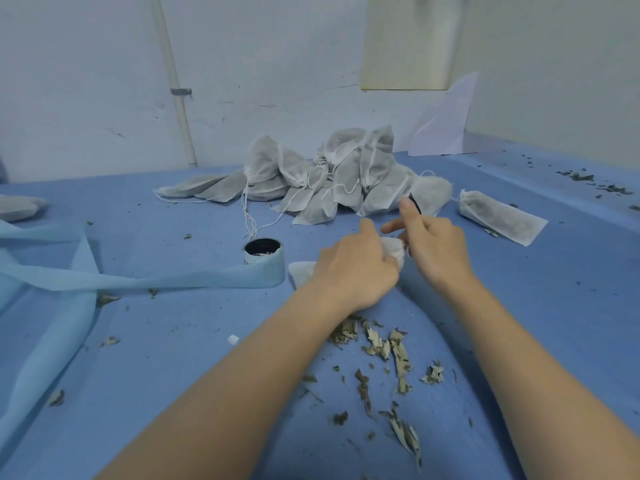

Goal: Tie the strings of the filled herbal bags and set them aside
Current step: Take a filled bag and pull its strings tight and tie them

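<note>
A white herbal bag (pixel 394 249) lies on the blue table cover (pixel 207 341) between my hands, its far end (pixel 301 271) showing left of my wrist. My left hand (pixel 353 271) grips the bag's body, fingers curled over it. My right hand (pixel 433 247) holds the gathered neck end, thumb and index finger raised; the string itself is hidden. A heap of filled bags (pixel 332 178) with loose strings lies behind. One more filled bag (pixel 502 216) lies apart at the right.
A roll of pale blue fabric tape (pixel 263 258) stands left of my hands, its strip trailing left. Dried leaf pieces (pixel 388 351) are scattered near my forearms. Another bag (pixel 20 207) lies at the far left edge. A white wall rises behind.
</note>
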Available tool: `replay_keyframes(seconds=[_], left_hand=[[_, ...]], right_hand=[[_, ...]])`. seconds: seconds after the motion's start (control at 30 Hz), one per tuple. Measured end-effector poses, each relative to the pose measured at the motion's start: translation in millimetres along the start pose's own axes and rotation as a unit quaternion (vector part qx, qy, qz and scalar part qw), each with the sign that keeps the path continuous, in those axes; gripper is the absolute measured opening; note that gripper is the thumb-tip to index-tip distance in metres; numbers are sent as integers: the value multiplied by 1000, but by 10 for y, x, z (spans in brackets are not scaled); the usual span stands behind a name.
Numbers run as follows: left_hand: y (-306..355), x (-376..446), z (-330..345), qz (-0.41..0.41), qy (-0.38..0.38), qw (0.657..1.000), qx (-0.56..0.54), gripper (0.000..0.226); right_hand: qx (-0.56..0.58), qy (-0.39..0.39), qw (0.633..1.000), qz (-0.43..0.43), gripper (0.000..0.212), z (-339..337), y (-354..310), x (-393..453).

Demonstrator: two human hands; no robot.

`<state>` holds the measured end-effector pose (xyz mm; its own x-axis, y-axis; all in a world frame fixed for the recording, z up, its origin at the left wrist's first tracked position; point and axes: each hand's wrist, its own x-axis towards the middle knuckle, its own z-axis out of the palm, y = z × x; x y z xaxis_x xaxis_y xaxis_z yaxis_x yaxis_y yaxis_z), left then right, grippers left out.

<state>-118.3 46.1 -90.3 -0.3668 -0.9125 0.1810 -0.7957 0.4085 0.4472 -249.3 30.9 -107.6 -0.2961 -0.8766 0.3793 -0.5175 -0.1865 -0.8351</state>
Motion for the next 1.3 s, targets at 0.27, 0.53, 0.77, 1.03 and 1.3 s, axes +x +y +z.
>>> replay_keyframes(seconds=[0.27, 0.53, 0.77, 1.03, 1.3], left_hand=[[-6, -54, 0, 16, -18, 999, 21, 36], [-23, -16, -64, 64, 19, 997, -35, 23], [-223, -46, -101, 32, 86, 996, 0, 35], [-328, -143, -45, 53, 168, 965, -194, 20], [-333, -181, -6, 11, 207, 921, -329, 5]], right_hand=[[62, -18, 997, 32, 45, 78, -100, -38], [51, -32, 998, -9, 33, 62, -121, -49], [-9, -27, 999, 21, 64, 60, -178, -82], [227, -121, 945, 202, 53, 52, -340, -102], [560, -194, 739, 320, 14, 102, -373, -189]])
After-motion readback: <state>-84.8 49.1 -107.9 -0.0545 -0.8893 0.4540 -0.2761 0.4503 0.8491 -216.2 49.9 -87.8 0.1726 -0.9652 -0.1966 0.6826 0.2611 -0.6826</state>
